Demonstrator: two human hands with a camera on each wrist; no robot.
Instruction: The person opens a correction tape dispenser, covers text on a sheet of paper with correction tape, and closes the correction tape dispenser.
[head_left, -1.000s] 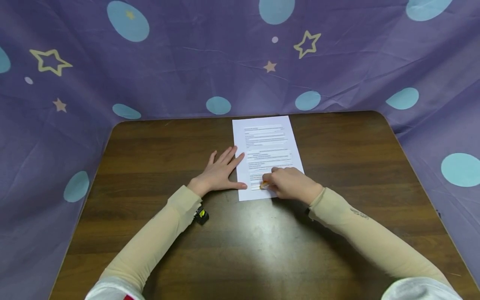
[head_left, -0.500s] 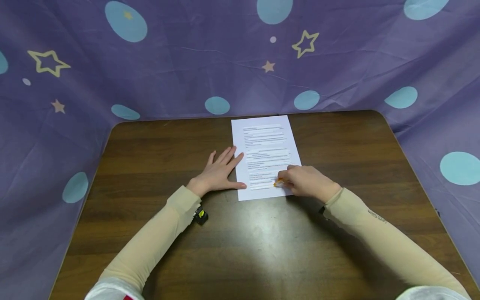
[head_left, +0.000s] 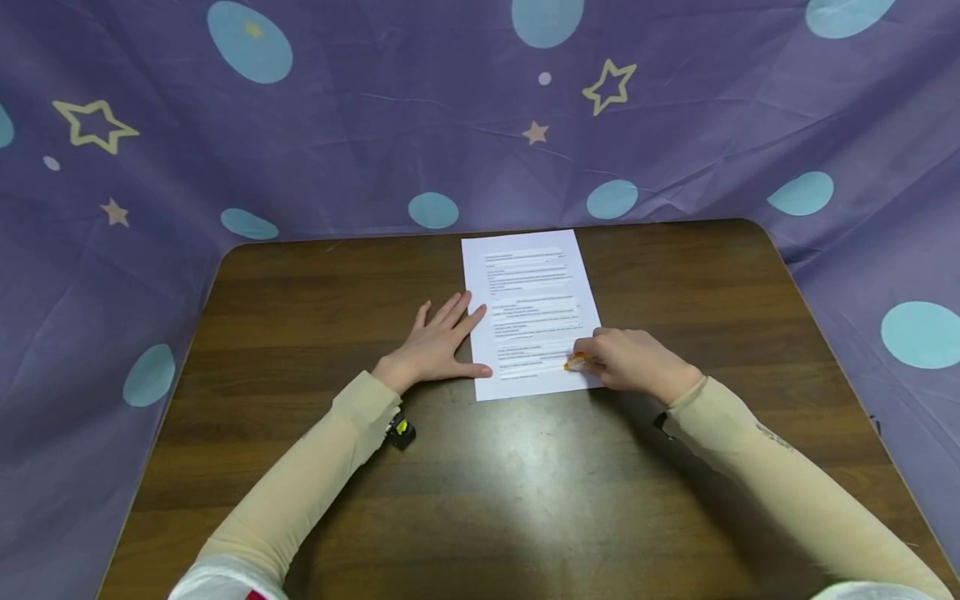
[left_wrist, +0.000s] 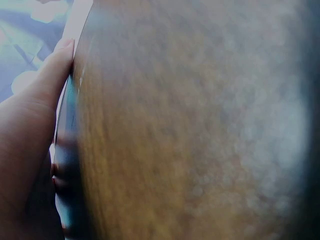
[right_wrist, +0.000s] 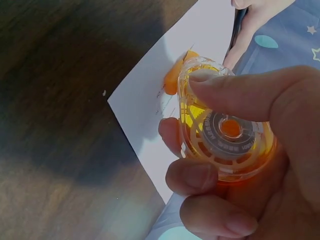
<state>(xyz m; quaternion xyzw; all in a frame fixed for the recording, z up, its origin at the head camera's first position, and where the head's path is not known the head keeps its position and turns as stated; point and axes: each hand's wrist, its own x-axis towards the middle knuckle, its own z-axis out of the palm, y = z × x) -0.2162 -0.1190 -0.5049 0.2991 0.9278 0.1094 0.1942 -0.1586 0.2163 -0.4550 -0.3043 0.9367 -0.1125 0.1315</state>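
A white sheet of paper with printed lines, many crossed by white strips, lies at the table's far middle. My right hand grips a correction tape with a clear case and orange parts. Its orange tip is at the paper near the lower lines. In the right wrist view the thumb presses along the case and the other fingers curl round it. My left hand rests flat with spread fingers, its fingertips and thumb on the paper's left edge. The left wrist view shows the left thumb at the paper's edge.
The brown wooden table reaches to a purple curtain with stars and blue dots behind and at the sides. A small black device sits at the left wrist.
My right hand has moved right across the paper with the correction tape, along a lower line, leaving more white over the print. The left hand has stayed in place.
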